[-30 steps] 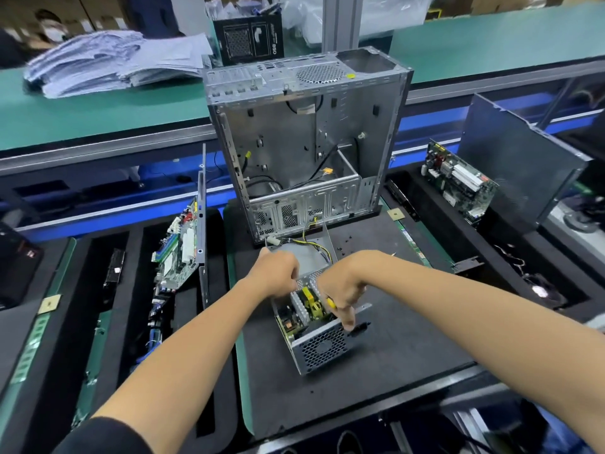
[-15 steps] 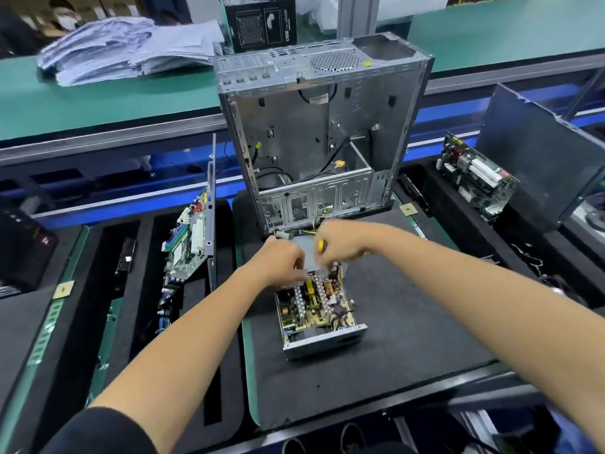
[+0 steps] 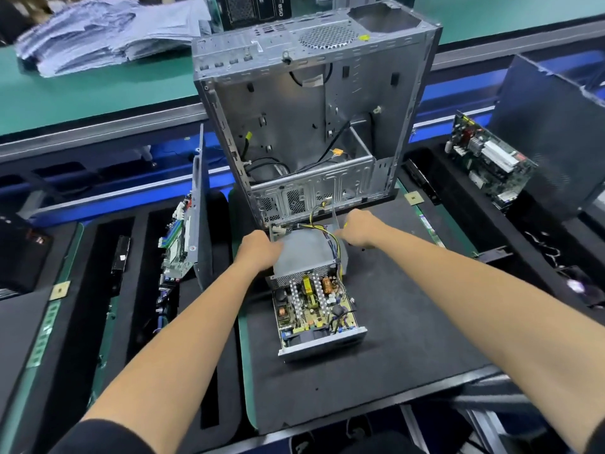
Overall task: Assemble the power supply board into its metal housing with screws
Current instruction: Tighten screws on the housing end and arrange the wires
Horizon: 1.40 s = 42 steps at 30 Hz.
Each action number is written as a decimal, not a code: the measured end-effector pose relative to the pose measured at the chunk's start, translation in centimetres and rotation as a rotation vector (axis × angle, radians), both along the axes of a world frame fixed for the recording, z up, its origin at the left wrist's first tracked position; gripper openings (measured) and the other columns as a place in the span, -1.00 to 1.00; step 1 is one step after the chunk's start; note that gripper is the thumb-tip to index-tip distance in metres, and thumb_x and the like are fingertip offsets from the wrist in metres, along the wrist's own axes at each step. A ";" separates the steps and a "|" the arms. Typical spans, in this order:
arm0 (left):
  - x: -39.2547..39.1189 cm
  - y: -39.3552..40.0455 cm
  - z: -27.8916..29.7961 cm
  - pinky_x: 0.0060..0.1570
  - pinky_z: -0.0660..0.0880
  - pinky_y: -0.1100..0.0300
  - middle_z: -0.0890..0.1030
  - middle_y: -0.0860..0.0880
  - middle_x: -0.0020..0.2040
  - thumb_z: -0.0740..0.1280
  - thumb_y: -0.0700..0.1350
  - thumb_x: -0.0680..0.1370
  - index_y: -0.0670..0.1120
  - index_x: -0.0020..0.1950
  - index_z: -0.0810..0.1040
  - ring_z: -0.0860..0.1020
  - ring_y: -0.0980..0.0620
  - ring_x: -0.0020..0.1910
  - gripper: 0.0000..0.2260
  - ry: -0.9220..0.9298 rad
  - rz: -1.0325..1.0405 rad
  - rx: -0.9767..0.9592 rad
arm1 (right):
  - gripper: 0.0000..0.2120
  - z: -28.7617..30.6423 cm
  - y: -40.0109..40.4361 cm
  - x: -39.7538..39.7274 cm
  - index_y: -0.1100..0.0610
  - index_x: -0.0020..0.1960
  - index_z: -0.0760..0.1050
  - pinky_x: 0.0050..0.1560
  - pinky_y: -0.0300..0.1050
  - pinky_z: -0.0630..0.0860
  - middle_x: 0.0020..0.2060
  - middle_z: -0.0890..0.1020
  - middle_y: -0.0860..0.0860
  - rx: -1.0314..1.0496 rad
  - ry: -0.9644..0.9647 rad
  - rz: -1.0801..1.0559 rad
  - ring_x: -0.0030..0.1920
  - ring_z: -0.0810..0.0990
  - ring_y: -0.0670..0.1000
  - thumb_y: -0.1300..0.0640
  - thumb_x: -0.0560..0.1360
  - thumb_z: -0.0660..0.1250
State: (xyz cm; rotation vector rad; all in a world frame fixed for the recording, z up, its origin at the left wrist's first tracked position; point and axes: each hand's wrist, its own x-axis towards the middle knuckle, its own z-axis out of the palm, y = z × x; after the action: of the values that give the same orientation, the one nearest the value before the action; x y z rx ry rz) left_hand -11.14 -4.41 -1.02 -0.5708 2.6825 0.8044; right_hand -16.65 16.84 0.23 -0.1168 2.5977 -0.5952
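Lying near the front of the black mat [image 3: 409, 371], with bare mat at its right and in front: the power supply board [image 3: 314, 306] in its open metal housing [image 3: 322, 344]. Resting just behind, tilted, a grey metal cover [image 3: 302, 252]. Gripping the cover's left edge: left hand [image 3: 258, 250], fingers curled. Closed at the cover's right edge, by the yellow and black wires [image 3: 330, 234]: right hand [image 3: 361, 227]; cannot tell what it holds. Standing upright at the mat's far edge, open side forward: a computer case [image 3: 311, 126]. Leaning well apart at both sides: circuit boards [image 3: 178, 244].
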 end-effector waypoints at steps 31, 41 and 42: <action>4.5 7.0 -0.7 -0.19 0.46 -0.05 0.54 -0.11 -0.05 0.28 -0.27 0.49 -0.17 -0.01 0.54 0.53 -0.18 -0.06 -0.89 0.343 -1.136 -0.262 | -0.89 -3.2 2.0 1.1 0.20 -0.10 0.43 -0.18 -0.05 0.45 -0.04 0.55 0.16 0.251 0.178 0.056 -0.11 0.52 0.20 0.16 0.45 0.31; 5.3 6.6 -1.2 0.17 0.22 0.12 0.61 0.07 0.04 0.34 0.00 0.51 -0.03 0.08 0.62 0.38 0.01 0.24 -0.80 0.281 -1.243 -0.187 | -0.78 -0.9 1.2 7.3 0.23 -0.08 0.54 -0.33 -0.17 0.51 -0.28 0.64 0.10 0.347 -0.190 0.654 -0.29 0.58 0.09 0.18 0.34 0.49; 5.2 6.5 -1.3 0.21 0.16 0.14 0.61 0.08 0.07 0.33 0.02 0.51 -0.01 0.12 0.61 0.35 0.03 0.28 -0.77 0.264 -1.245 -0.180 | -0.74 -1.2 1.3 7.6 0.21 -0.04 0.54 -0.27 -0.14 0.48 -0.21 0.60 0.10 0.356 -0.107 0.675 -0.21 0.55 0.11 0.16 0.33 0.49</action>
State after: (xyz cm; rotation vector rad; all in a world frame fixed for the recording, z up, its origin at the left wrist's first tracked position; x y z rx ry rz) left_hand -5.90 2.11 -2.35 1.1630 2.5926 0.2513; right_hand -9.02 18.12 -0.96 -0.7761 2.3061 0.0995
